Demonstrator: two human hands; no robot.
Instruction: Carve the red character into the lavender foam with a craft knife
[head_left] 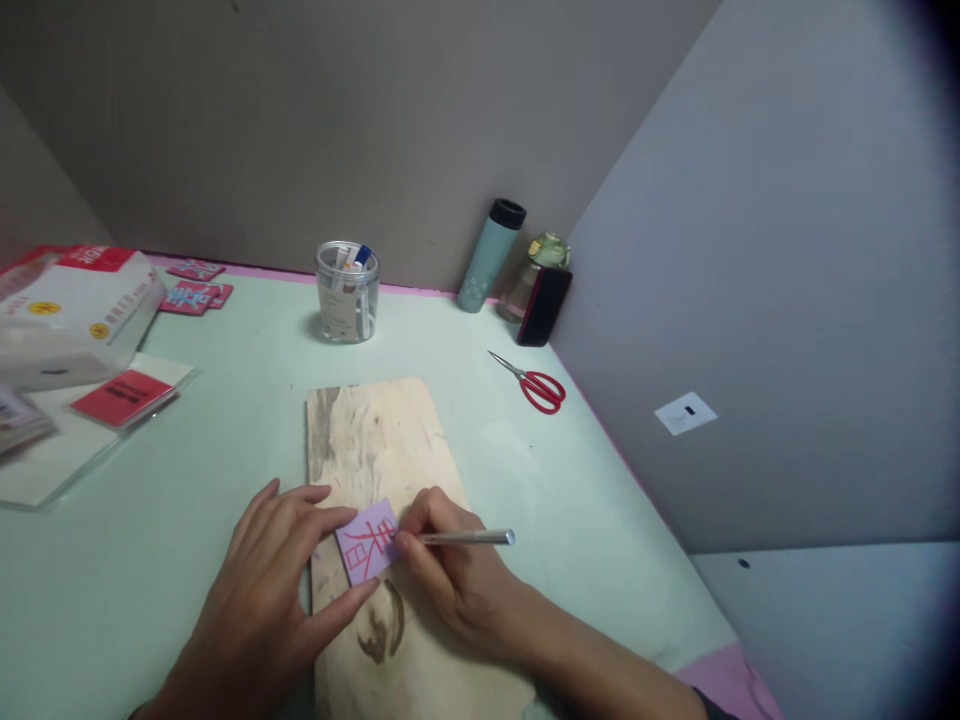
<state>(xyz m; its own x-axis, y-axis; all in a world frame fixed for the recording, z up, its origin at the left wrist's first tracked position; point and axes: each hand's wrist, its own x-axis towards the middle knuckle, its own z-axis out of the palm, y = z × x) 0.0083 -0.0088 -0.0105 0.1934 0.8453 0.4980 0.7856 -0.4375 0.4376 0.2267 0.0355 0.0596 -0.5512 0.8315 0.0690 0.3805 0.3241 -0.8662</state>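
Note:
A small lilac carving block with a red outlined character lies tilted on a wooden board. My left hand steadies it, thumb at the lower edge and index finger at the upper left corner. Pinched in my right hand is a slim silver craft knife, its handle pointing right. The knife's tip is at the block's right side, mostly hidden by my fingers. The right hand rests over the board's right part. Below the block, a dark knot marks the wood.
Red-handled scissors lie right of the board. Behind stand a clear tub of pens, a green tumbler, a bottle and a phone. Plastic bags, a red packet and red-blue pieces lie left.

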